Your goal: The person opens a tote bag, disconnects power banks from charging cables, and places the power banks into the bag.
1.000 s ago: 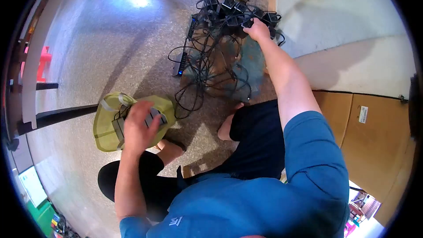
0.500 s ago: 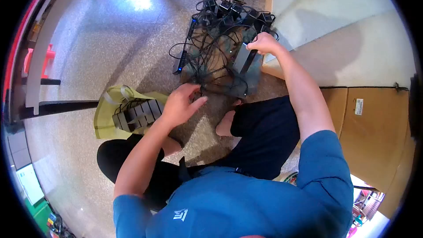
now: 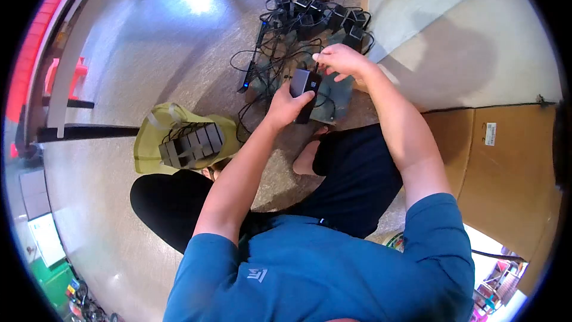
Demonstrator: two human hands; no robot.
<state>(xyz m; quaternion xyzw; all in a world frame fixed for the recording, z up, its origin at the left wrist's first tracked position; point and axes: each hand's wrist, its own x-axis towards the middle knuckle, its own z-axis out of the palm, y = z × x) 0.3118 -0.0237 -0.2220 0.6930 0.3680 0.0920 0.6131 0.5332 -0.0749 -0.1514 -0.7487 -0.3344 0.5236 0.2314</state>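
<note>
My left hand [image 3: 286,107] grips a dark rectangular box-shaped device [image 3: 305,88] by its lower half, thumb across its face. A small pale marking shows on that face. At the device's upper end, my right hand [image 3: 345,61] has thumb and finger pinched on a thin black cable [image 3: 317,67], partly hidden by the fingers. Beyond the hands lies a tangle of black cables [image 3: 280,53] with several black power adapters [image 3: 336,18]. Two slim black strips with blue lights [image 3: 246,77] lie along the tangle's left side.
A yellow-green bag [image 3: 146,149] holding several grey box-shaped devices [image 3: 193,145] sits on the floor at left. At right stand a large cardboard box [image 3: 509,167] and a pale wall [image 3: 441,42]. A dark table leg [image 3: 89,133] reaches toward the bag.
The device has come off the cable pile toward me and is now in my left hand, which was empty before. My right hand has shifted from the device's side to its cable end.
</note>
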